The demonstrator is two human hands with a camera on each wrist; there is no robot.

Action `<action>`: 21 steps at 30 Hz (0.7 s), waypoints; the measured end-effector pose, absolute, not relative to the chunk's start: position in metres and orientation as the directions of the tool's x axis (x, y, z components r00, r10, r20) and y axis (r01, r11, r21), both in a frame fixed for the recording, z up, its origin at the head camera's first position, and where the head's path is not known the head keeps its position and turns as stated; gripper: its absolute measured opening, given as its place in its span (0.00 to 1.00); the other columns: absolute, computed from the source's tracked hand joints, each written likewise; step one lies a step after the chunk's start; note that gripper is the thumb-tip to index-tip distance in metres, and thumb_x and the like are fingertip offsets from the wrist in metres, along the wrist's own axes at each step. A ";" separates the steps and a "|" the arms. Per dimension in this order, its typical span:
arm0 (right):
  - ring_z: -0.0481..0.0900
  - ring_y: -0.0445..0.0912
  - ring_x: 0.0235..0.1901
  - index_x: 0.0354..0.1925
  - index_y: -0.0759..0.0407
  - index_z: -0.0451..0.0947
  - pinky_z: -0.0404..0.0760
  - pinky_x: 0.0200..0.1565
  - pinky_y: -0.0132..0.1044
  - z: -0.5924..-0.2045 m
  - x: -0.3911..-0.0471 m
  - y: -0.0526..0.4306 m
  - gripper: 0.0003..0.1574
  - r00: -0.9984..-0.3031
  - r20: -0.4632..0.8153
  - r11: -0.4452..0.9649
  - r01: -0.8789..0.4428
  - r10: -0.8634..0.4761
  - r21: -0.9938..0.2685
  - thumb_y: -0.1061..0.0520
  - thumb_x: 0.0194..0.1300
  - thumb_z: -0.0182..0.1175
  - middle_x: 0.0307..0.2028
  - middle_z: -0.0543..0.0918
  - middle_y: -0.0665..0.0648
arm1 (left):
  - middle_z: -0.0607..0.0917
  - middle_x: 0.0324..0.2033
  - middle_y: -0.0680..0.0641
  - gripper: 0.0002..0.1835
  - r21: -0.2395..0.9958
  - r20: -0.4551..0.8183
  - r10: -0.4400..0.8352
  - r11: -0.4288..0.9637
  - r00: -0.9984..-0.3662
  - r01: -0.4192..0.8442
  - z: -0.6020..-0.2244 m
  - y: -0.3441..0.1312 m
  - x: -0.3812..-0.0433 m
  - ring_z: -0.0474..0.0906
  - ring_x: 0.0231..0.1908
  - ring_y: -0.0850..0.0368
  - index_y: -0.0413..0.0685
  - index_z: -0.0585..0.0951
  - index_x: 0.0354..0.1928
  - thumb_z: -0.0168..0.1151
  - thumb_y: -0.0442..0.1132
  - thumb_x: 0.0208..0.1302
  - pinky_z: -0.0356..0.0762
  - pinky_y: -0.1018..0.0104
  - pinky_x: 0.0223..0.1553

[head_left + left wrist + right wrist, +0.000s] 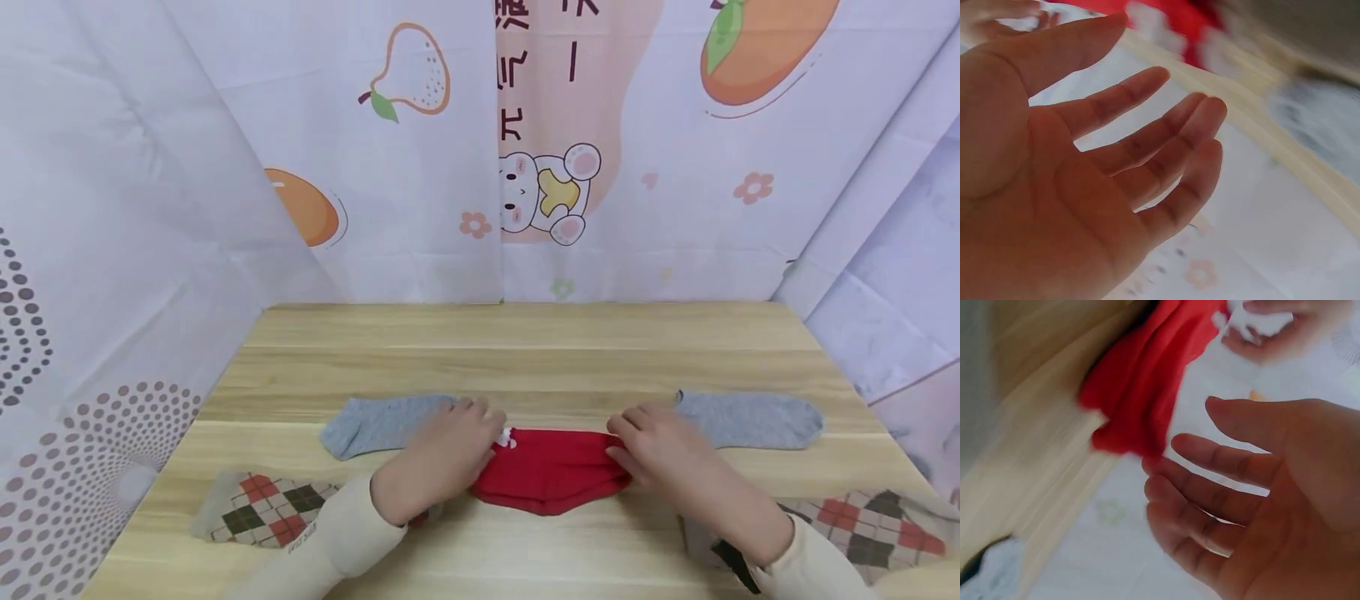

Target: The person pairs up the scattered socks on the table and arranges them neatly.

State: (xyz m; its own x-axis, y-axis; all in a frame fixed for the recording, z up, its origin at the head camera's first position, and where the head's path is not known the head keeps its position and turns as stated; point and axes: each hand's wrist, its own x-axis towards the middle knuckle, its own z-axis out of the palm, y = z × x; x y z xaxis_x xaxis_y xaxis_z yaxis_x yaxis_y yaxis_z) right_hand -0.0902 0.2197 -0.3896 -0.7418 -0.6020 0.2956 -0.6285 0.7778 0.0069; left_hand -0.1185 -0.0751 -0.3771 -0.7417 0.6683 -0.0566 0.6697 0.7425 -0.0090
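A red sock (551,471) with a small white figure at its left end lies across the middle of the wooden table. My left hand (457,446) is at that left end, a little blurred. In the left wrist view its thumb and fingers (1147,81) are spread apart with nothing between them. Over the sock's right end is my right hand (660,442). The right wrist view shows its fingers (1210,494) loosely bent, fingertips right beside the red cloth, the palm bare. A grey sock (382,421) lies partly behind my left hand, and another grey sock (757,419) beyond my right hand.
An argyle sock (262,508) lies at the left under my left forearm, which hides part of it. Another argyle sock (855,525) is at the right beside my right sleeve. A printed white curtain (390,208) hangs along the table's (525,333) back edge.
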 end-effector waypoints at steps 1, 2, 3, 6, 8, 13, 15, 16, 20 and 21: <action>0.78 0.50 0.34 0.38 0.59 0.81 0.81 0.35 0.42 -0.390 -0.087 0.216 0.16 -0.729 0.300 0.767 -0.641 -0.616 0.018 0.55 0.54 0.75 0.33 0.82 0.54 | 0.80 0.45 0.47 0.21 -0.027 -0.056 0.683 0.728 -0.728 0.685 -0.376 -0.072 -0.113 0.77 0.46 0.53 0.49 0.78 0.57 0.67 0.47 0.65 0.79 0.57 0.46; 0.80 0.52 0.38 0.42 0.61 0.82 0.82 0.38 0.44 -0.390 -0.083 0.211 0.19 -0.715 0.296 0.755 -0.655 -0.633 0.032 0.54 0.55 0.75 0.38 0.84 0.58 | 0.80 0.48 0.47 0.22 -0.037 -0.061 0.700 0.711 -0.712 0.702 -0.374 -0.069 -0.108 0.77 0.49 0.52 0.50 0.77 0.58 0.65 0.49 0.66 0.78 0.56 0.48; 0.81 0.54 0.42 0.47 0.62 0.82 0.83 0.42 0.47 -0.390 -0.079 0.207 0.23 -0.711 0.270 0.745 -0.666 -0.649 0.035 0.54 0.55 0.74 0.43 0.85 0.60 | 0.79 0.51 0.47 0.22 -0.044 -0.066 0.717 0.693 -0.694 0.720 -0.374 -0.066 -0.103 0.76 0.51 0.51 0.50 0.77 0.59 0.64 0.50 0.68 0.78 0.56 0.50; 0.79 0.59 0.52 0.55 0.62 0.81 0.81 0.50 0.52 -0.394 -0.068 0.195 0.29 -0.698 0.174 0.714 -0.698 -0.695 0.050 0.52 0.57 0.73 0.54 0.82 0.65 | 0.79 0.55 0.48 0.21 -0.033 -0.119 0.755 0.646 -0.645 0.762 -0.375 -0.060 -0.090 0.76 0.56 0.50 0.53 0.78 0.60 0.60 0.53 0.70 0.76 0.54 0.56; 0.77 0.59 0.56 0.56 0.60 0.81 0.80 0.53 0.52 -0.396 -0.062 0.190 0.30 -0.696 0.112 0.704 -0.708 -0.709 0.051 0.51 0.58 0.72 0.57 0.80 0.64 | 0.80 0.55 0.49 0.20 -0.015 -0.146 0.768 0.628 -0.623 0.778 -0.378 -0.058 -0.084 0.76 0.57 0.51 0.56 0.80 0.58 0.60 0.54 0.70 0.76 0.54 0.58; 0.76 0.58 0.58 0.57 0.60 0.81 0.80 0.53 0.51 -0.399 -0.055 0.184 0.28 -0.724 -0.019 0.723 -0.686 -0.689 -0.081 0.52 0.60 0.71 0.58 0.80 0.63 | 0.81 0.48 0.52 0.15 0.023 -0.145 0.777 0.622 -0.613 0.783 -0.386 -0.054 -0.077 0.76 0.54 0.52 0.60 0.83 0.52 0.64 0.53 0.67 0.80 0.56 0.51; 0.76 0.59 0.58 0.57 0.61 0.81 0.81 0.52 0.51 -0.400 -0.054 0.183 0.27 -0.745 -0.061 0.743 -0.649 -0.664 -0.161 0.53 0.61 0.70 0.57 0.80 0.63 | 0.81 0.48 0.51 0.15 0.038 -0.135 0.774 0.628 -0.619 0.777 -0.386 -0.053 -0.077 0.76 0.54 0.52 0.59 0.83 0.52 0.65 0.52 0.66 0.80 0.57 0.50; 0.75 0.59 0.58 0.58 0.61 0.81 0.81 0.51 0.51 -0.400 -0.054 0.183 0.27 -0.755 -0.074 0.752 -0.629 -0.651 -0.195 0.53 0.61 0.69 0.57 0.80 0.63 | 0.81 0.49 0.50 0.15 0.046 -0.134 0.772 0.632 -0.622 0.774 -0.387 -0.053 -0.077 0.76 0.54 0.51 0.58 0.83 0.52 0.65 0.51 0.66 0.81 0.57 0.49; 0.75 0.58 0.59 0.58 0.60 0.80 0.81 0.51 0.51 -0.400 -0.054 0.181 0.29 -0.787 -0.078 0.776 -0.578 -0.612 -0.251 0.52 0.60 0.70 0.57 0.81 0.62 | 0.81 0.48 0.49 0.16 0.079 -0.133 0.764 0.643 -0.631 0.762 -0.388 -0.052 -0.077 0.76 0.52 0.51 0.57 0.82 0.53 0.66 0.49 0.66 0.82 0.58 0.47; 0.75 0.58 0.59 0.58 0.60 0.80 0.81 0.51 0.51 -0.401 -0.054 0.182 0.29 -0.789 -0.074 0.777 -0.576 -0.609 -0.253 0.53 0.60 0.71 0.56 0.81 0.61 | 0.80 0.49 0.49 0.16 0.086 -0.137 0.762 0.646 -0.633 0.759 -0.388 -0.052 -0.077 0.76 0.52 0.52 0.56 0.82 0.53 0.66 0.49 0.65 0.82 0.58 0.47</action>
